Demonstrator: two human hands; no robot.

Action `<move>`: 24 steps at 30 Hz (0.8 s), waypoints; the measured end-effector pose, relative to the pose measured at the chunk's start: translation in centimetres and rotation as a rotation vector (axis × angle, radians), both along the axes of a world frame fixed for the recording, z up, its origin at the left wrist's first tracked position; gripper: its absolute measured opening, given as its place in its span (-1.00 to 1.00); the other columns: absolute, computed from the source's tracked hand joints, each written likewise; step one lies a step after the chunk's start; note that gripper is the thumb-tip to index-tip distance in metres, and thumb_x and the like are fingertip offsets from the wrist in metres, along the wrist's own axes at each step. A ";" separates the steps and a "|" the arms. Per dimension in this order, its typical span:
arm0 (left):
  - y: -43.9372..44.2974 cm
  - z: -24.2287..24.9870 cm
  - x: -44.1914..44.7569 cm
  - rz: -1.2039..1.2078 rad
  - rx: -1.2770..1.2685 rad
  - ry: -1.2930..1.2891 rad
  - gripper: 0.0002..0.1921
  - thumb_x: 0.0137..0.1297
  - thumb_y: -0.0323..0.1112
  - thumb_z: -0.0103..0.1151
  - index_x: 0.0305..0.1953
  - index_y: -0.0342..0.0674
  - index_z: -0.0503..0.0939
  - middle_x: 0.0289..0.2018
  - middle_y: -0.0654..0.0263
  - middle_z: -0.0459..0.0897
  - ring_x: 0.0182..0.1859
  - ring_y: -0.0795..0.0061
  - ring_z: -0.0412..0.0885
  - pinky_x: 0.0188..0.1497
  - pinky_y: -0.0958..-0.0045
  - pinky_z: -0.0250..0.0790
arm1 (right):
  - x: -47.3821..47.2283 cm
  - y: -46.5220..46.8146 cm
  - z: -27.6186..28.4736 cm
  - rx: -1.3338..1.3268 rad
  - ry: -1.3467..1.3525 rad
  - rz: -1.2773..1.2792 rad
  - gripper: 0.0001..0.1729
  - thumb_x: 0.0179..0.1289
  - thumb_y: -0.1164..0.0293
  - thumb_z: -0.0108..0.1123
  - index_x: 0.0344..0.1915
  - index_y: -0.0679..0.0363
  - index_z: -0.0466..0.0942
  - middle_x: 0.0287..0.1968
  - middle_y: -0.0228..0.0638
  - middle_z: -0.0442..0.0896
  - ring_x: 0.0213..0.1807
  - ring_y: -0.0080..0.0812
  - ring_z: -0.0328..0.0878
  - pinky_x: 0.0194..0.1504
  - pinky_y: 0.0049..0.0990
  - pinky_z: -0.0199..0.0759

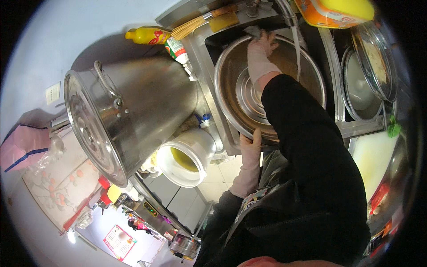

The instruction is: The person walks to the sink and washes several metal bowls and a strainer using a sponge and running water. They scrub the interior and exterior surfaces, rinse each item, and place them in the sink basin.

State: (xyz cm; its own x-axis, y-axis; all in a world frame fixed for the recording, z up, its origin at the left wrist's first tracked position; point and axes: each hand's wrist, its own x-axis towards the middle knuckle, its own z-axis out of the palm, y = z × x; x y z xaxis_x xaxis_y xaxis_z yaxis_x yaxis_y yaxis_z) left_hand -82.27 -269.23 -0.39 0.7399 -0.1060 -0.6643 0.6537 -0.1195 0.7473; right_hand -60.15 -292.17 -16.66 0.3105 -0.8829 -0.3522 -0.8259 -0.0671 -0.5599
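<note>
A wide stainless steel basin (pixel 233 80) sits tilted in a metal sink (pixel 213 96), with ringed ridges in its bottom. My left hand (pixel 251 143), in a pale glove, grips the near rim with the thumb over the edge. At the far rim is my right hand (pixel 263 46), also gloved, holding a blurred grey pad (pixel 253 31) that looks like a scourer. From the faucet (pixel 287 13), a thin stream of water (pixel 296 50) runs down into the basin. My right sleeve (pixel 300 126) hides part of the basin's right side.
Left of the sink stands a tall lidded steel stockpot (pixel 146 96), with a white bucket (pixel 181 162) of yellowish liquid below it. A bamboo brush (pixel 193 25) and a yellow bottle (pixel 146 35) lie behind. At right are glass lids (pixel 377 63) and a white cutting board (pixel 372 160).
</note>
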 end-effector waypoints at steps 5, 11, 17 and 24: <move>-0.2 0.8 -0.1 -0.002 -0.004 -0.034 -0.70 0.39 -0.39 0.18 0.06 -0.38 0.45 -0.10 0.25 0.62 -0.15 0.56 0.56 -0.13 0.49 0.44 | -0.7 3.4 0.3 -0.059 -0.048 0.368 -0.39 0.39 0.43 -0.05 0.44 0.12 0.22 0.55 -0.06 -0.02 0.55 -0.05 -0.04 0.53 -0.18 -0.15; -0.2 1.2 0.1 -0.052 0.022 0.011 -0.61 0.38 -0.39 0.20 0.13 -0.37 0.35 -0.02 0.17 0.58 -0.05 0.48 0.54 0.02 0.45 0.43 | -9.1 11.1 3.1 0.123 -0.527 0.950 -0.29 0.26 0.60 -0.05 0.44 0.15 0.20 0.52 -0.02 0.06 0.54 -0.04 0.00 0.48 -0.28 -0.03; 0.2 0.1 -0.1 -0.070 0.019 -0.049 -0.59 0.38 -0.38 0.20 0.14 -0.39 0.34 0.00 0.18 0.56 -0.04 0.48 0.52 0.03 0.47 0.41 | -15.9 6.9 3.5 -0.046 0.045 1.632 -0.31 0.27 0.46 0.08 0.43 0.09 0.24 0.47 -0.18 0.22 0.53 -0.17 0.08 0.44 -0.26 0.06; -0.4 1.2 -0.1 -0.012 0.031 -0.003 -0.64 0.36 -0.32 0.25 0.04 -0.35 0.39 -0.06 0.22 0.58 -0.08 0.52 0.52 -0.02 0.50 0.41 | -15.3 -0.9 -7.4 0.564 -0.105 0.099 -0.62 0.41 0.35 -0.05 0.14 0.08 0.55 0.10 -0.20 0.64 0.20 -0.10 0.55 0.35 -0.24 0.21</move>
